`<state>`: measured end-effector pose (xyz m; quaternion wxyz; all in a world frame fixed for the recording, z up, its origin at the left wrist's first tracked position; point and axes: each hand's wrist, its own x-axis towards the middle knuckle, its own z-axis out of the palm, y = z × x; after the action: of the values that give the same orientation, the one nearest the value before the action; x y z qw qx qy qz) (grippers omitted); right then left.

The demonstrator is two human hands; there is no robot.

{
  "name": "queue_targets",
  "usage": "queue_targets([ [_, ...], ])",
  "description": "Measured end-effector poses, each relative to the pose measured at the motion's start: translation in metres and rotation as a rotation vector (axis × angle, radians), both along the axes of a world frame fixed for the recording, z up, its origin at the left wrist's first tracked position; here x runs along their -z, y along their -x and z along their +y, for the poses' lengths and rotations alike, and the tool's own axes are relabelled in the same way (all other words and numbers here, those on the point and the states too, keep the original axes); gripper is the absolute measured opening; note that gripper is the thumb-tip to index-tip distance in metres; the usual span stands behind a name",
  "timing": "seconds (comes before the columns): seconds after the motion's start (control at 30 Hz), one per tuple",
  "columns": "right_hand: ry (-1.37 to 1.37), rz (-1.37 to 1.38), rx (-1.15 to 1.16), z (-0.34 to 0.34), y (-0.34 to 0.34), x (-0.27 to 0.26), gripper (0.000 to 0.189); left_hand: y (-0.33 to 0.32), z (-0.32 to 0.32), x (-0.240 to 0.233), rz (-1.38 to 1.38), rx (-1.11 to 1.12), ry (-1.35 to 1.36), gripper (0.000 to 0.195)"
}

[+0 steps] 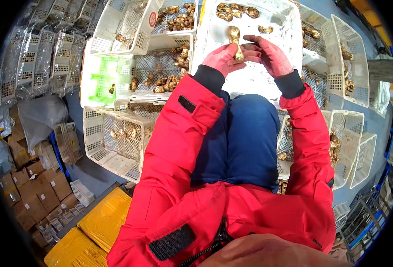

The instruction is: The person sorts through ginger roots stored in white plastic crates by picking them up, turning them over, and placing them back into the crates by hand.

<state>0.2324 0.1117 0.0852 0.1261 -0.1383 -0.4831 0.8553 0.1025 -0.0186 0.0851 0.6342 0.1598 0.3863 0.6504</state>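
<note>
My left hand (220, 59) grips a long-stemmed mushroom, apparently a matsutake (234, 34), between thumb and fingers. It is brown and cream, with its thick rounded end pointing away from me. My right hand (273, 56) is just to its right with fingers apart, their tips close to the stem; whether they touch it I cannot tell. Both hands are above a white foam box (284, 28) in front of my knees. At the box's far end lie several similar mushrooms (228, 14), and a smaller mushroom (265, 29) lies apart from them.
White plastic baskets with mushrooms surround me: a tilted basket (98, 28) and a low basket (93, 147) at left, an upright-sided basket (361, 66) at right. A green light patch (99, 80) falls at left. Cardboard boxes (38, 197) and yellow-wrapped boxes (104, 213) stand behind.
</note>
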Motion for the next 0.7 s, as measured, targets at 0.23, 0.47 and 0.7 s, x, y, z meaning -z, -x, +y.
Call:
queue_targets([
  [0.23,-0.071,0.091,0.087,-0.006,0.031,-0.003,0.035,-0.003,0.003,0.0,-0.167,0.071,0.076,0.037],
  [0.47,-0.459,-0.099,0.209,-0.008,0.026,-0.006,0.03,-0.002,0.006,0.015,0.081,-0.015,0.235,0.033],
  [0.7,-0.137,0.059,0.081,-0.002,0.021,0.004,0.037,0.001,0.003,0.008,0.07,0.075,0.219,0.033],
])
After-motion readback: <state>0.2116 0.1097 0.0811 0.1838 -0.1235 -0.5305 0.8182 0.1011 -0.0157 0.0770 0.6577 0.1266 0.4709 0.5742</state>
